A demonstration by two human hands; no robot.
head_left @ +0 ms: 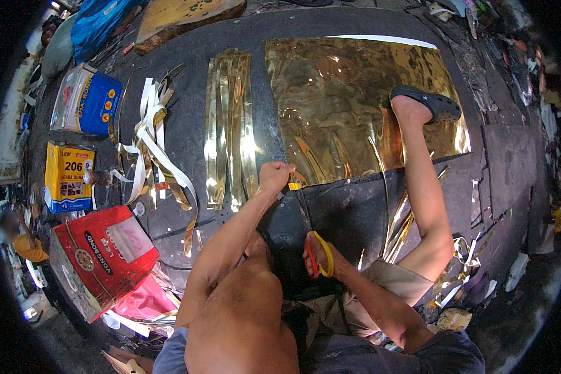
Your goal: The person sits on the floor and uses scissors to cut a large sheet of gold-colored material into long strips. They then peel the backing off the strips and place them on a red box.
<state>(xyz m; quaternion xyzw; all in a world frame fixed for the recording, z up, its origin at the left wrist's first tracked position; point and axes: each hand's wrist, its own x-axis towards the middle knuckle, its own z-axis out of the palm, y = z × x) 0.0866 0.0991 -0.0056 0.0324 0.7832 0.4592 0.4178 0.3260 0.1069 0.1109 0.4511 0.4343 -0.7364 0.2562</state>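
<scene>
The left hand [274, 174] presses its closed fingers down on the near edge of a gold sheet [349, 100] that lies flat on the dark floor [187, 124]. The right hand [318, 254] grips orange-and-yellow scissors [311, 240], fingers through the handles; the dark blades run up toward the sheet's near edge, just beside the left hand, but how far the blades gape cannot be told. A foot in a dark sandal [427, 105] rests on the right part of the sheet, pinning it. Left of the sheet lies a row of cut gold strips [230, 124], and further left a loose tangle of white-backed strips [153, 149]. Along the left stand a blue tin [87, 100], a yellow tin [68, 177] and a red box [100, 255]. Gold offcuts [405, 224] lie by the right knee.
</scene>
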